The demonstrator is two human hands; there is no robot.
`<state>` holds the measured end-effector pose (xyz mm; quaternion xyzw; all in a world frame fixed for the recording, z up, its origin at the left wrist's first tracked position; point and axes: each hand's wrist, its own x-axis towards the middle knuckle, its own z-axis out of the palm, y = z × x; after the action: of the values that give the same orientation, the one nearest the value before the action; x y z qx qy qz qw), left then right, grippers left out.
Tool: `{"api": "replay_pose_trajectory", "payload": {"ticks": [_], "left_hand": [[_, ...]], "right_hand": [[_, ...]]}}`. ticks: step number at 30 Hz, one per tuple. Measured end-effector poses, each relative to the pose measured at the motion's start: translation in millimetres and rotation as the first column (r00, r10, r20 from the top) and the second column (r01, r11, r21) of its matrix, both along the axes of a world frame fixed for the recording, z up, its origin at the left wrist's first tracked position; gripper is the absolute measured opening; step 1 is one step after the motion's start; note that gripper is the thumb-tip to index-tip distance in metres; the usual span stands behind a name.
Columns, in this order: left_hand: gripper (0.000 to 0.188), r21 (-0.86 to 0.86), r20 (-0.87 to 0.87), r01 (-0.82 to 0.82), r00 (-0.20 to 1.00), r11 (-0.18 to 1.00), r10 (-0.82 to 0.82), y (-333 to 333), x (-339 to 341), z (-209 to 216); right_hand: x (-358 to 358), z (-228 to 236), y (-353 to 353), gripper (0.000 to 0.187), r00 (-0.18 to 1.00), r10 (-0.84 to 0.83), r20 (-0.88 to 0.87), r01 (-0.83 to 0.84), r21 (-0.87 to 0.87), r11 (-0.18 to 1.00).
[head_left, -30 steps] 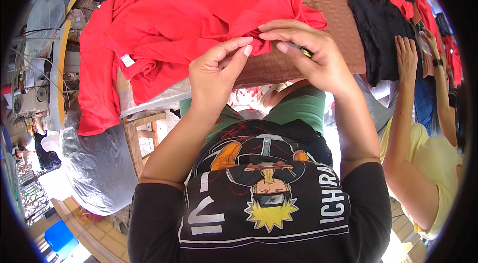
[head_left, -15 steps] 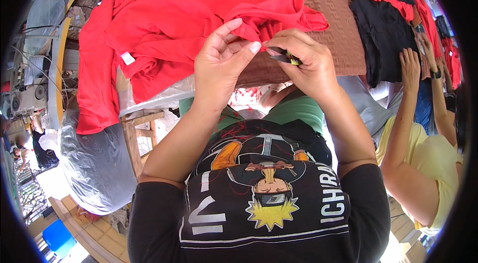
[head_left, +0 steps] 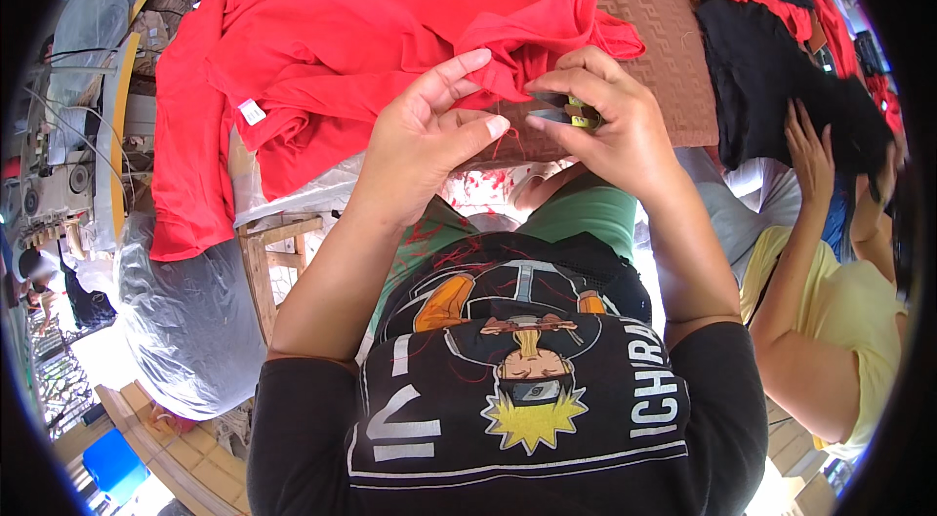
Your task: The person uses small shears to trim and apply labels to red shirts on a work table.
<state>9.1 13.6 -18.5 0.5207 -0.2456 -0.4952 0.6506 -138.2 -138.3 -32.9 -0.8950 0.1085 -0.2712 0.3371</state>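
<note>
A red garment [head_left: 390, 8] lies in loose folds across the table, its near edge hanging over the front. At that edge my left hand [head_left: 425, 130] is open, thumb and forefinger apart beside a small pointed fold of the cloth. Fine red threads dangle near the thumb tip. Thread snips [head_left: 580, 113] with dark blades and a yellow-green part sit in my right hand [head_left: 620, 121]. Their blades are spread and point left toward the fold and my left thumb. A white label [head_left: 251, 112] shows on the garment's left part.
A brown textured cloth [head_left: 664, 57] covers the table. At right, a co-worker in a yellow top [head_left: 820, 321] handles a black garment [head_left: 771, 77]. A plastic-wrapped bundle [head_left: 190, 321] and a wooden stool [head_left: 264, 272] stand left. Red thread scraps lie on my lap.
Both hands have drawn slightly down from the fold, and my left thumb and the cloth have parted a little. The snips now show more plainly. The co-worker has shifted the black garment rightward.
</note>
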Motion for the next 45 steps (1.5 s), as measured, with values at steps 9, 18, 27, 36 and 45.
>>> {"api": "replay_pose_trajectory", "payload": {"ticks": [9, 18, 27, 36, 45], "left_hand": [[0.061, -0.008, 0.011, 0.040, 0.999, 0.999, -0.040, 1.7, -3.6, -2.3], [0.063, 0.019, 0.133, 0.081, 0.988, 0.997, -0.082, 6.6, -5.4, -1.8], [0.028, 0.435, 0.774, 0.218, 0.406, 0.874, -0.486, 42.6, 23.9, 63.7], [0.032, -0.062, 0.895, 0.111, 0.447, 0.992, 0.006, -7.9, -3.3, -1.7], [0.028, -0.062, 0.690, -0.025, 0.721, 0.998, 0.061, -11.6, -8.7, -17.2]], "right_hand": [[4.7, 9.2, 3.2, 0.024, 0.995, 0.049, 0.089, -0.026, -0.244, 0.969], [6.8, 6.2, 3.4, 0.017, 0.995, -0.004, 0.095, 0.033, -0.302, 0.953], [-15.0, 3.6, -15.5, 0.032, 0.993, -0.048, 0.107, 0.054, -0.053, 0.997], [-1.8, -31.0, -2.9, 0.021, 1.000, -0.002, -0.027, 0.017, 0.542, 0.840], [0.7, -16.7, 1.7, 0.015, 0.977, 0.083, 0.198, -0.185, 0.579, 0.794]]}}
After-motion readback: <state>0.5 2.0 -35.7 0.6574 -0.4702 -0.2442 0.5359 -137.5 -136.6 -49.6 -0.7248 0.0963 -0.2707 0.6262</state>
